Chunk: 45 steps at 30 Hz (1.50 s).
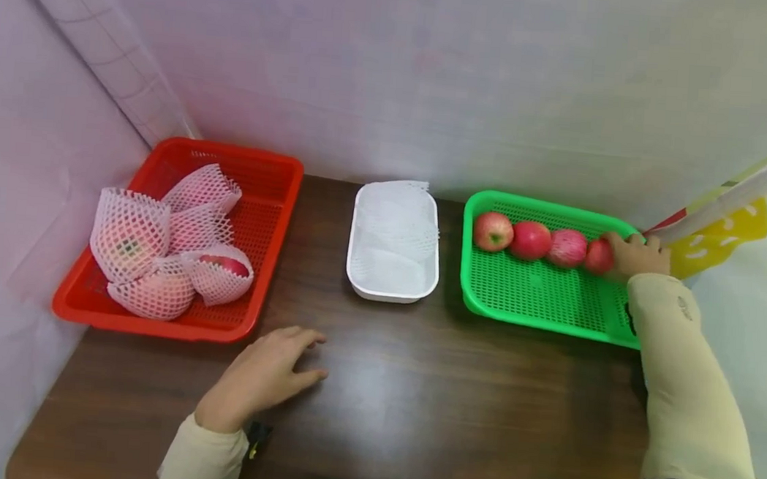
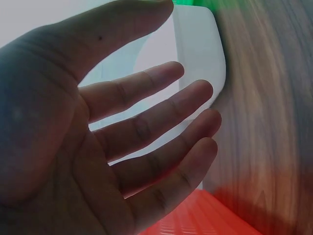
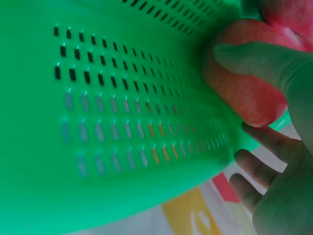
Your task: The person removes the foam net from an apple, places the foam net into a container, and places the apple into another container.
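Note:
At the far right, my right hand (image 1: 638,256) holds a red apple (image 1: 597,257) at the end of a row in the green basket (image 1: 531,307). Its thumb (image 3: 259,58) lies across the apple in the right wrist view; some fingers spread past the basket's rim, and part of the grip is hidden. Three more apples, one of them a red apple (image 1: 531,240), sit to its left. My left hand (image 1: 263,375) hovers over the table with loosely bent fingers (image 2: 146,122) and nothing in it, right of the red basket (image 1: 271,247).
Between the baskets stands a white tray (image 1: 389,297) with flattened white foam nets (image 1: 394,218) in it. The red basket holds several apples in foam nets, such as a netted apple (image 1: 129,235). Behind runs a white sheet (image 1: 432,89); brown tabletop (image 1: 413,402) lies in front.

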Tool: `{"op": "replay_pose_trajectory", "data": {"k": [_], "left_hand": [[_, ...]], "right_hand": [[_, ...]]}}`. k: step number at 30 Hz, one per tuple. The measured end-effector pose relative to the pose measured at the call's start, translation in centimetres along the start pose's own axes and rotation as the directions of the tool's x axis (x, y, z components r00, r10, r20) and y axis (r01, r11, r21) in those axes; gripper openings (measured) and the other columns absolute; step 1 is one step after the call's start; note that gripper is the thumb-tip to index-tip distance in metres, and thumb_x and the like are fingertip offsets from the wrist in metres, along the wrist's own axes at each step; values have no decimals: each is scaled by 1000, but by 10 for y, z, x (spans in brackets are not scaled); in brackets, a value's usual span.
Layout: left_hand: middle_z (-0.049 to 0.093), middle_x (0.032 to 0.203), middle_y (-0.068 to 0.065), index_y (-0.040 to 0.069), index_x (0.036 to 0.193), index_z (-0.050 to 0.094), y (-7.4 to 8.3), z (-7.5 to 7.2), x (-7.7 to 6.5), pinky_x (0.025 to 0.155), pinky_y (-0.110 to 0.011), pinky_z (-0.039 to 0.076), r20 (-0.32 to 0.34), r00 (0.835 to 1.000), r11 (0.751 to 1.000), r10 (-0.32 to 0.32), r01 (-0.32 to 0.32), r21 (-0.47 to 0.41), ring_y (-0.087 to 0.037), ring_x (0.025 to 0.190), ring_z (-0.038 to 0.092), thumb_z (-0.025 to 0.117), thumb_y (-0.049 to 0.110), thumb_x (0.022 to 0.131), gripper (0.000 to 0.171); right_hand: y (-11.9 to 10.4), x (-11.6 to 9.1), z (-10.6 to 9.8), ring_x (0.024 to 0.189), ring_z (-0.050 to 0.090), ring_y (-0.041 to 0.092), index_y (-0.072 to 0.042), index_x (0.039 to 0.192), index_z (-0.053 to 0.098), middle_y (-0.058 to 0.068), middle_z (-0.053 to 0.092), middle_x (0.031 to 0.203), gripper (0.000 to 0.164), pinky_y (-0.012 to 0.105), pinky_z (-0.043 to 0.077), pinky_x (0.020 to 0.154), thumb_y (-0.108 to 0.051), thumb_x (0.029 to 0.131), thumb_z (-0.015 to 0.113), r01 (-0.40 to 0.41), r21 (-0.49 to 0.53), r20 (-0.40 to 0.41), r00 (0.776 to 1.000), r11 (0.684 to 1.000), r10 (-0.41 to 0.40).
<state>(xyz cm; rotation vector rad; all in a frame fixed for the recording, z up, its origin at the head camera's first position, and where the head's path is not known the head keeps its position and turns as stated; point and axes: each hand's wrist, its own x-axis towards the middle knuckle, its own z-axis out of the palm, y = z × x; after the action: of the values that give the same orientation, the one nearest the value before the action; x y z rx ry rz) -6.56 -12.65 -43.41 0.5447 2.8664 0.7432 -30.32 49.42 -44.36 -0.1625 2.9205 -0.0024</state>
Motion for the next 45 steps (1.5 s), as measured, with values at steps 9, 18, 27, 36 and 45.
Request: {"op": "replay_pose_trajectory", "data": {"k": [9,18,27,36,45], "left_hand": [[69,108,-6,9,118,69,1,-1,3,86,-45,53,14,1000,1000,24,-24,-3,-24,99,66,82,30,82,44],[68,115,-8,10,119,69,-2,-6,4,91,-47,51,-4,999,999,32,-31,26,-28,106,65,82,32,82,45],[67,118,-7,11,122,68,3,-2,8,92,-50,50,40,999,1000,28,-28,2,-29,110,63,82,33,83,46],[68,114,-4,12,120,68,7,7,5,89,-48,51,42,998,999,42,-41,-21,-26,106,64,82,32,83,44],[68,114,-7,10,120,69,-5,-17,2,91,-49,51,-63,994,996,86,-85,11,-29,106,64,81,28,84,41]], "right_hand": [[-14,-18,-9,114,27,65,-5,148,30,45,34,126,56,79,20,89,-22,98,50,-64,-19,-53,997,998,63],[-97,-90,-33,101,49,59,-2,133,48,35,54,117,53,72,36,77,-26,91,71,56,-12,-338,939,998,-57],[-208,-179,14,87,62,43,-5,114,67,18,67,101,46,61,45,71,-22,75,84,313,-76,-638,714,947,-288],[-273,-216,69,86,65,33,-9,108,70,9,69,98,39,53,46,70,-29,77,82,372,84,-601,759,925,-250],[-277,-207,68,88,64,32,-9,109,71,8,69,99,38,52,46,72,-29,78,83,388,125,-595,766,913,-244]]}}
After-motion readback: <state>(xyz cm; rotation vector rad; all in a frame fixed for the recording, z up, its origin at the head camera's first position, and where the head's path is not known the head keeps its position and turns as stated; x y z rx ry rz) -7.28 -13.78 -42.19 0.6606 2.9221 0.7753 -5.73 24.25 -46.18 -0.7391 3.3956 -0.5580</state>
